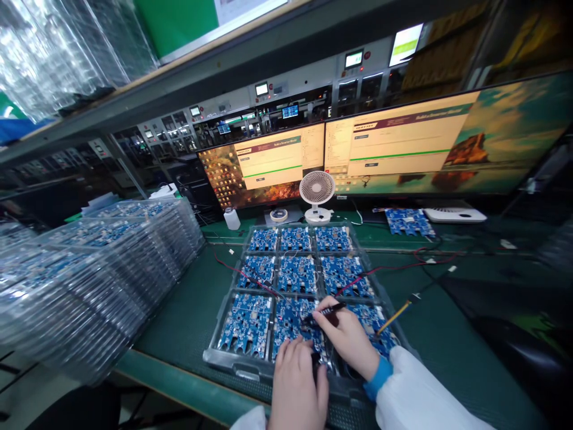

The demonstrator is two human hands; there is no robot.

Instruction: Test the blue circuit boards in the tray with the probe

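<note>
A clear plastic tray (210,355) with a grid of blue circuit boards lies on the bench. My right hand (351,340), with a blue band at its wrist, pinches a slim black pen-like tool (333,309) with pale lettering. Its dark tip end is over the front-middle circuit board (286,316). At the near edge of that same board, my left hand (298,376) has its fingers bent and close together. Something dark (316,358) shows between its thumb and fingers, too hidden to name. A yellow cable (394,318) runs to the front-right board (367,316).
Stacked trays of boards (147,263) stand at the left. Behind the tray are a small white fan (317,190), a white bottle (231,218) and two monitors (268,173). Another blue board (408,222) lies back right. Red and black wires (389,267) cross the tray.
</note>
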